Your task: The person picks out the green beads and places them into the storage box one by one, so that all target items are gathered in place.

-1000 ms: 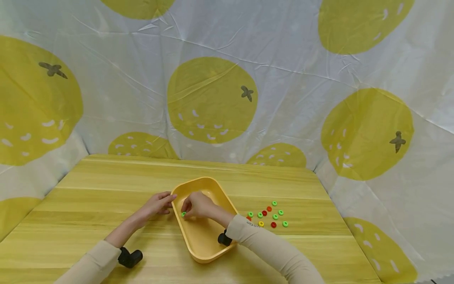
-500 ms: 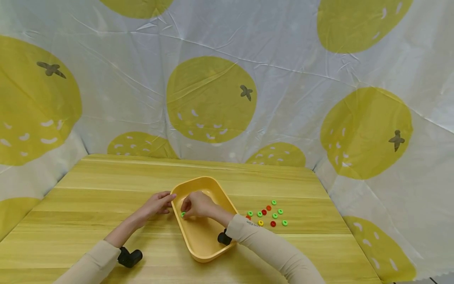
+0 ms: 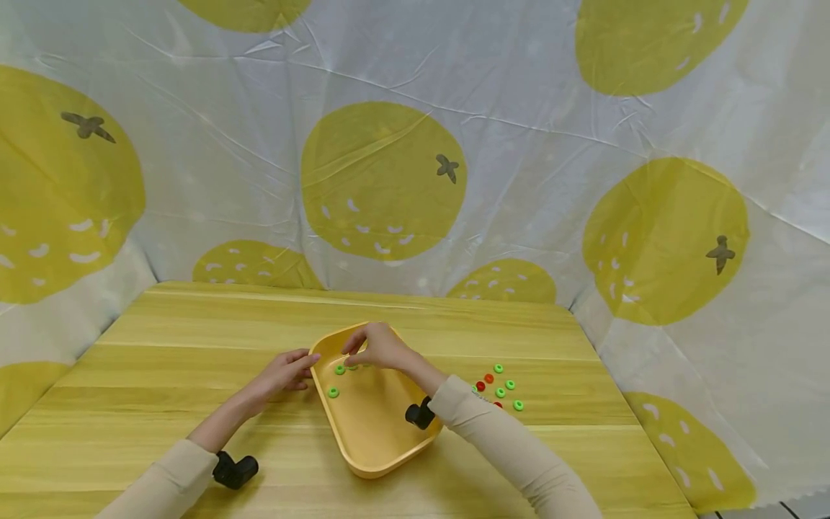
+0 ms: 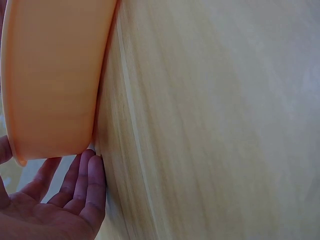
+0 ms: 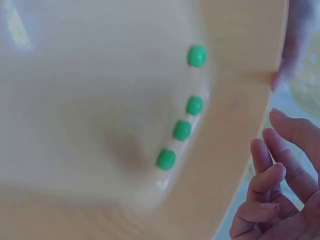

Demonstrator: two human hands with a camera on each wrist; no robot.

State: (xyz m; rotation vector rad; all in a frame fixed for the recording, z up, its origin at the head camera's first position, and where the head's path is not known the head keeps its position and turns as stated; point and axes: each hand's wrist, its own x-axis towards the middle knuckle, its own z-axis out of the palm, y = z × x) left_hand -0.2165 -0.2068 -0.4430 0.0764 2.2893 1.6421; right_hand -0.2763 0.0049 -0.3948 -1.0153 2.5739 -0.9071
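While the left hand point(image 3: 284, 375) steadies the left side of the orange-yellow tray point(image 3: 376, 443), thumb at the rim, straight fingers resting against the outer wall, the right hand point(image 3: 382, 347) hangs over the far end with nothing in it. Its fingers are loosely bent, and the right wrist view shows only a narrow gap at the fingertips. And look inside the tray: four green rings point(image 5: 182, 130) sit on the floor, strung along the foot of the wall, from the left side round to the far-left corner. One lies a little apart on the near side, three closer together at the far side, partly covered by the right hand from above!

Over to the right, on the wood-grain table point(image 3: 259, 317), a loose cluster waits well clear of the fingers: more green loops point(image 3: 510, 385), an orange loop point(image 3: 489, 378) and a red loop point(image 3: 480, 386) almost side by side, others half hidden by the right sleeve point(image 3: 512, 440). Nearer and to the left comes the left sleeve point(image 3: 165, 479), a black device point(image 3: 235, 470) at its cuff, and behind everything hangs pale cloth point(image 3: 519, 194) with big yellow fruit
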